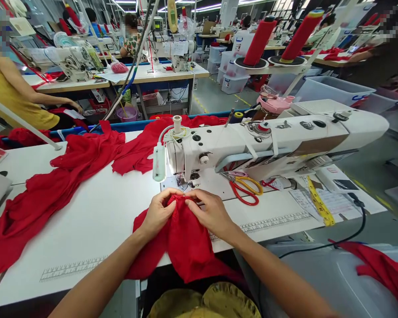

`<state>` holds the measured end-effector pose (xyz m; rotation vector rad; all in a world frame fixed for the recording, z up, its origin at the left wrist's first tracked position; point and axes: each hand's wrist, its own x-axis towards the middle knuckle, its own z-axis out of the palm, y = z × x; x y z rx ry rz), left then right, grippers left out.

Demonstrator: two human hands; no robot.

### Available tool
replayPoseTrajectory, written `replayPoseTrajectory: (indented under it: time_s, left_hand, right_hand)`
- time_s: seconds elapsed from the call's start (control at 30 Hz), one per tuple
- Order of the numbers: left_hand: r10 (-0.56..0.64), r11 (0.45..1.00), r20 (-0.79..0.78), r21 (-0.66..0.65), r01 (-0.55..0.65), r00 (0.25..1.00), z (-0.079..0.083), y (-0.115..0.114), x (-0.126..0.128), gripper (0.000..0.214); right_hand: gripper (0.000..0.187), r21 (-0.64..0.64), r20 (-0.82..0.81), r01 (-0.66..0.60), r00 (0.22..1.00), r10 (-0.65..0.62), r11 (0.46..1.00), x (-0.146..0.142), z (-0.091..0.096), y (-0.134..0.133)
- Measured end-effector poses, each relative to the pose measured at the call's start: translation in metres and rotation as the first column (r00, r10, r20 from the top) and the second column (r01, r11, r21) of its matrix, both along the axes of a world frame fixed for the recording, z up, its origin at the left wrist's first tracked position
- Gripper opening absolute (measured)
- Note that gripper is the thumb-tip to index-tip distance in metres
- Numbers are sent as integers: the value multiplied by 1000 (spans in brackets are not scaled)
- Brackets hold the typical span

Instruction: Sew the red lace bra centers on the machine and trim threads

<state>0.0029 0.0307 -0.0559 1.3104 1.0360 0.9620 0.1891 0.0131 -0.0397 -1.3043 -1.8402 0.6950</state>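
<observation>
Both my hands pinch the upper edge of a red fabric piece [189, 243] in front of the sewing machine's needle area. My left hand [159, 212] closes thumb and fingers on the edge's left side. Just beside it, my right hand [212, 213] grips the same edge from the right. The cloth hangs down over the table's front edge towards my lap. Directly beyond my fingertips stands the white sewing machine [212, 143], its needle and presser foot partly hidden in shadow. What lies between the fingertips is too small to make out.
Red-handled scissors [243, 194] and yellow-handled scissors [252, 183] lie right of my hands. A yellow tape measure [320, 203] hangs over the front edge. Long red fabric [53, 194] stretches along the left. A grey bin [311, 282] stands at lower right. A person in yellow [20, 88] sits at left.
</observation>
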Motion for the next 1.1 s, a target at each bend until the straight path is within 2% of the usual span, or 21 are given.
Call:
replayPoseTrajectory:
  time_s: [0.13, 0.2, 0.27, 0.33, 0.47, 0.57, 0.8, 0.9, 0.97, 1.0, 1.03, 1.1]
  left_hand:
    - [-80, 989, 21, 129, 77, 997, 1, 1, -3, 37]
    - [-57, 971, -103, 228, 79, 993, 2, 0, -3, 43]
    - [6, 959, -249, 277, 65, 969, 4, -1, -2, 33]
    - [3, 964, -314, 254, 81, 949, 5, 0, -2, 16]
    - [-152, 980, -270, 81, 180, 951, 8, 3, -6, 28]
    - [-196, 980, -204, -3, 200, 959, 9, 5, -8, 33]
    - [-209, 978, -169, -22, 209, 963, 10, 5, -9, 33]
    - [-171, 976, -233, 95, 198, 957, 5, 4, -8, 26]
    - [-59, 930, -349, 322, 179, 935, -1, 2, -9, 15]
    - [21, 868, -409, 460, 186, 912, -4, 1, -9, 9]
    - [104, 782, -457, 586, 211, 883, -6, 0, -9, 3]
    - [229, 605, -508, 742, 288, 830, -10, -3, -10, 13]
  right_hand:
    - [13, -134, -71, -29, 997, 20, 991, -3, 0, 4]
    - [13, -170, -50, -52, 998, 44, 984, -1, 2, 6]
    - [14, -213, -35, -99, 995, 93, 972, 2, 5, 8]
    - [14, -273, -50, -162, 987, 154, 948, 7, 7, 11]
    - [16, -360, -135, -302, 953, 272, 883, 16, 7, 17]
    - [18, -371, -172, -355, 934, 312, 858, 19, 4, 19]
    - [17, -360, -161, -338, 941, 299, 870, 15, 4, 18]
    - [14, -270, -67, -284, 959, 276, 920, 14, 5, 15]
    - [12, -102, 68, -244, 965, 252, 964, 14, 3, 12]
    - [13, 1, 149, -235, 961, 233, 972, 15, 0, 10]
    - [14, 102, 229, -234, 951, 206, 967, 15, -2, 8]
    - [16, 256, 355, -235, 925, 135, 937, 17, -8, 4]
